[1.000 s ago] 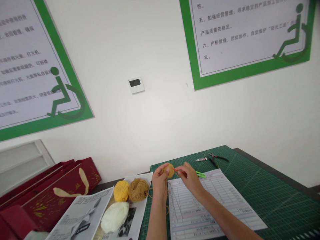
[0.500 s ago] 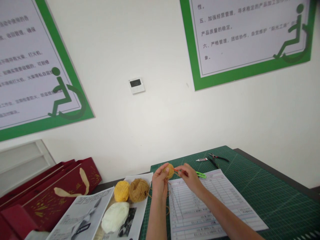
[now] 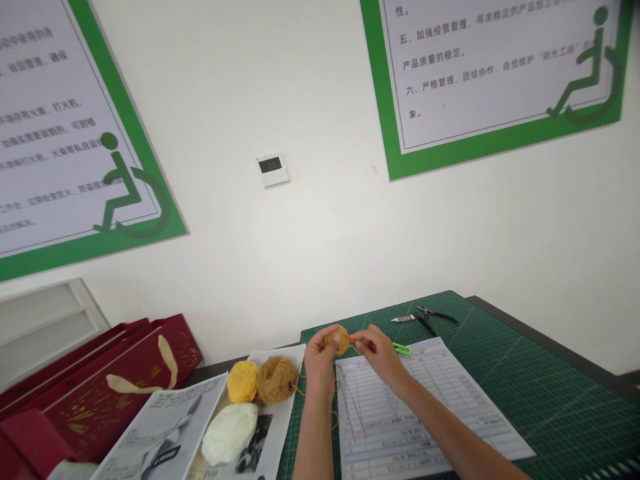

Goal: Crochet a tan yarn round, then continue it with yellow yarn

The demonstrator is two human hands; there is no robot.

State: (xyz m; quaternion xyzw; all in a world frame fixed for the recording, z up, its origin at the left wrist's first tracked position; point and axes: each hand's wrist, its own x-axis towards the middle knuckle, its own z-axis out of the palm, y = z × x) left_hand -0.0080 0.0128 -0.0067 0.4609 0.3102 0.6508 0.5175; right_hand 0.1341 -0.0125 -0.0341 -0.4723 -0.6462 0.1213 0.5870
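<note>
My left hand (image 3: 320, 360) is closed around a small round tan crochet piece (image 3: 341, 339), held up over the near-left part of the cutting mat. In my right hand (image 3: 381, 357) is a thin orange crochet hook (image 3: 352, 339), pinched so that its end meets the right side of the piece. A strand of yarn runs close to the right fingers; other tan strands hang beside my left wrist. To the left lie a tan yarn ball (image 3: 277, 380), a yellow yarn ball (image 3: 243, 381) and a white yarn ball (image 3: 230, 433).
A printed form (image 3: 425, 413) lies on the green cutting mat (image 3: 540, 393) beneath my arms. Beyond it are a bright green tool (image 3: 402, 349), pliers (image 3: 437, 314) and a small tube (image 3: 403, 319). Red gift bags (image 3: 150, 360) and printed sheets (image 3: 165, 427) are at left.
The round piece has turned slightly in my left hand and shows more of its face. The hook has shifted a little against it. Otherwise the view has barely moved.
</note>
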